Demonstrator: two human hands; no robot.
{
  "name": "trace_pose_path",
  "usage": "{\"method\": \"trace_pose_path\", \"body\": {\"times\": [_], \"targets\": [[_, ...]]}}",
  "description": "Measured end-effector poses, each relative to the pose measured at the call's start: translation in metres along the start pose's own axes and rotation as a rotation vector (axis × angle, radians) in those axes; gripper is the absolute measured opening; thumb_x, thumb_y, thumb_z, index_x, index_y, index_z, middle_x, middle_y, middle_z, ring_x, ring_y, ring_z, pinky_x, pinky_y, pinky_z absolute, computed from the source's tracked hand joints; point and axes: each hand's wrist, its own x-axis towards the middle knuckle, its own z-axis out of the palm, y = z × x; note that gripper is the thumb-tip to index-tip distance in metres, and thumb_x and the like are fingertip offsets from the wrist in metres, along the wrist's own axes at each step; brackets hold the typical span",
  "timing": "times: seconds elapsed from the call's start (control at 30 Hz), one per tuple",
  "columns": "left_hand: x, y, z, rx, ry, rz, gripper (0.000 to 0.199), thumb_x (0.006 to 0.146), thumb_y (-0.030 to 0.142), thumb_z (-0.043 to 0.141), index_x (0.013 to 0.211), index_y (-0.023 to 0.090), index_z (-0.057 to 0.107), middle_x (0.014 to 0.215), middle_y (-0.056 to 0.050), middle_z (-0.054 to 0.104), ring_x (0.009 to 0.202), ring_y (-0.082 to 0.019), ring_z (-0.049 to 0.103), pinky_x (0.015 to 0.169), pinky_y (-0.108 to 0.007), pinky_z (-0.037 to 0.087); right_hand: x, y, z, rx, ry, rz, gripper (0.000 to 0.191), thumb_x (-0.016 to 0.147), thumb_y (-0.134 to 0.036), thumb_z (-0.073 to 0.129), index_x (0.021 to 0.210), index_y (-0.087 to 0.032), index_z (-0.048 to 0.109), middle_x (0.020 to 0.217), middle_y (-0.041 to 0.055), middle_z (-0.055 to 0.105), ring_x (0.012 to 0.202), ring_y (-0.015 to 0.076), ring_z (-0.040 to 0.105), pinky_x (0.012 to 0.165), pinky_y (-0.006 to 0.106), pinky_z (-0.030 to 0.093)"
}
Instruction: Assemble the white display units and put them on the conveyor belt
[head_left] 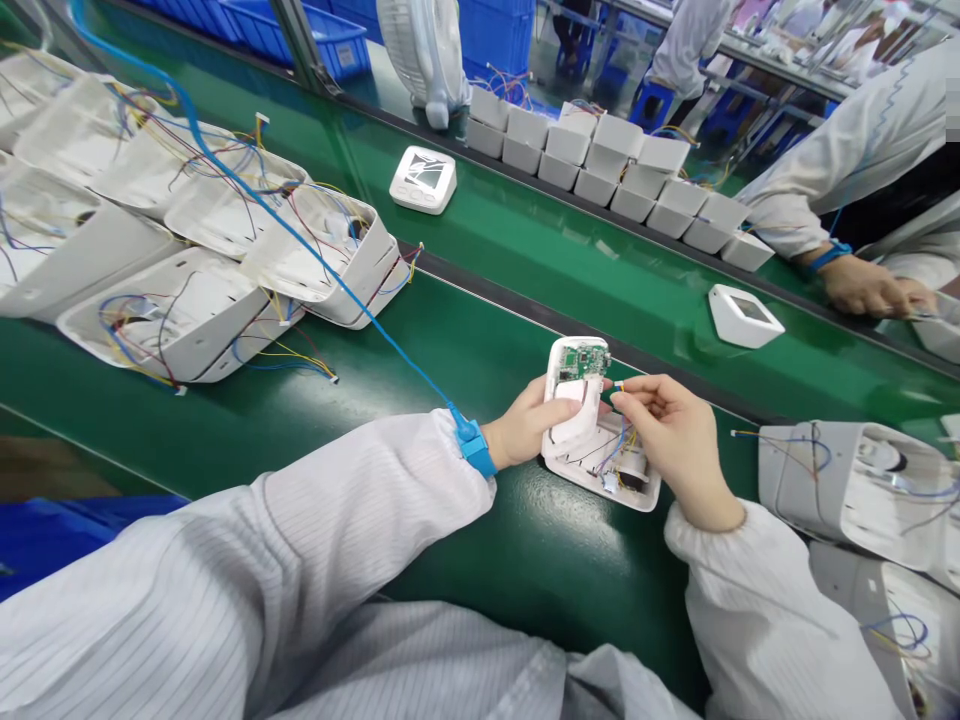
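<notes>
My left hand (536,420) grips a white plastic device cover (576,410) from its left side, the thumb lying across the inner face. A green circuit board (581,362) is fixed in the upper part of this cover, which is tilted upright. Below it lies the open white housing (600,465), with coloured wires and a dark round part inside. My right hand (667,425) pinches a small white wire connector (619,386) close to the right edge of the board. Whether the connector touches the board's socket I cannot tell.
Stacked white housings (322,255) with loose wires stand at the left, more housings (862,490) at the right. A blue wrist-strap cord (300,255) runs to my left wrist. Finished-looking white devices (424,180) sit on the green belt. Across it, a co-worker's hands (870,285) handle a housing.
</notes>
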Motion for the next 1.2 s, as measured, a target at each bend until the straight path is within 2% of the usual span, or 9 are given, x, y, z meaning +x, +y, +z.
{"method": "trace_pose_path", "body": {"times": [0.13,0.27,0.37,0.47,0.63,0.8,1.07,1.2], "targets": [[-0.002,0.002,0.0,0.026,-0.014,-0.017,0.05,0.066,0.034,0.077,0.11,0.011,0.069,0.095,-0.012,0.076,0.086,-0.026,0.07,0.081,-0.038,0.054,0.002,0.009,0.002,-0.313,0.044,-0.154,0.022,0.085,-0.041,0.067,0.085,-0.02,0.072,0.078,0.0035,0.074,0.067,0.0184,0.068,0.064,0.03,0.05],[-0.003,0.002,0.0,0.074,-0.044,0.008,0.05,0.067,0.036,0.078,0.11,0.011,0.069,0.098,-0.013,0.076,0.091,-0.029,0.071,0.083,-0.039,0.054,0.001,0.014,0.004,-0.664,0.073,-0.301,0.022,0.093,-0.035,0.057,0.087,-0.02,0.072,0.079,0.0031,0.075,0.069,0.0192,0.068,0.061,0.029,0.043],[-0.002,0.0,-0.002,0.117,-0.064,0.026,0.053,0.07,0.037,0.077,0.115,0.012,0.066,0.101,-0.014,0.076,0.095,-0.03,0.07,0.085,-0.04,0.053,0.001,0.016,0.004,-0.782,0.064,-0.345,0.022,0.095,-0.033,0.055,0.09,-0.02,0.071,0.084,0.0039,0.074,0.071,0.0196,0.067,0.06,0.029,0.039],[-0.001,-0.001,-0.002,0.196,-0.069,0.045,0.051,0.07,0.035,0.075,0.115,0.013,0.066,0.103,-0.013,0.075,0.096,-0.028,0.069,0.087,-0.039,0.053,0.002,0.012,0.003,-0.727,0.036,-0.321,0.02,0.094,-0.033,0.055,0.088,-0.019,0.069,0.081,0.0028,0.073,0.071,0.019,0.066,0.061,0.028,0.04],[0.0,0.001,0.0,0.301,-0.053,0.116,0.046,0.067,0.024,0.073,0.112,0.015,0.065,0.105,-0.007,0.072,0.096,-0.025,0.066,0.088,-0.036,0.051,-0.003,-0.003,0.004,-0.466,-0.06,-0.289,0.019,0.092,-0.035,0.058,0.081,-0.02,0.064,0.078,0.0,0.071,0.067,0.0149,0.064,0.063,0.026,0.044],[-0.001,0.003,0.002,0.358,-0.083,0.124,0.037,0.068,0.024,0.068,0.104,0.015,0.066,0.1,-0.006,0.07,0.096,-0.024,0.064,0.09,-0.037,0.049,-0.004,-0.006,0.006,-0.264,-0.121,-0.238,0.022,0.09,-0.037,0.06,0.075,-0.021,0.063,0.068,-0.0015,0.066,0.06,0.0132,0.058,0.058,0.024,0.044],[-0.003,0.002,0.002,0.417,-0.082,0.124,0.044,0.069,0.025,0.067,0.112,0.015,0.063,0.1,-0.006,0.07,0.091,-0.023,0.063,0.088,-0.037,0.049,-0.003,-0.001,0.006,-0.177,-0.119,-0.22,0.023,0.088,-0.038,0.063,0.074,-0.02,0.065,0.067,-0.001,0.066,0.059,0.0128,0.058,0.058,0.024,0.046],[-0.003,0.001,0.001,0.452,-0.079,0.14,0.046,0.07,0.026,0.067,0.114,0.015,0.063,0.103,-0.007,0.07,0.095,-0.024,0.063,0.091,-0.039,0.049,-0.003,-0.001,0.006,-0.168,-0.112,-0.214,0.022,0.087,-0.038,0.063,0.075,-0.02,0.066,0.067,-0.0007,0.066,0.059,0.013,0.058,0.057,0.024,0.046]]}}
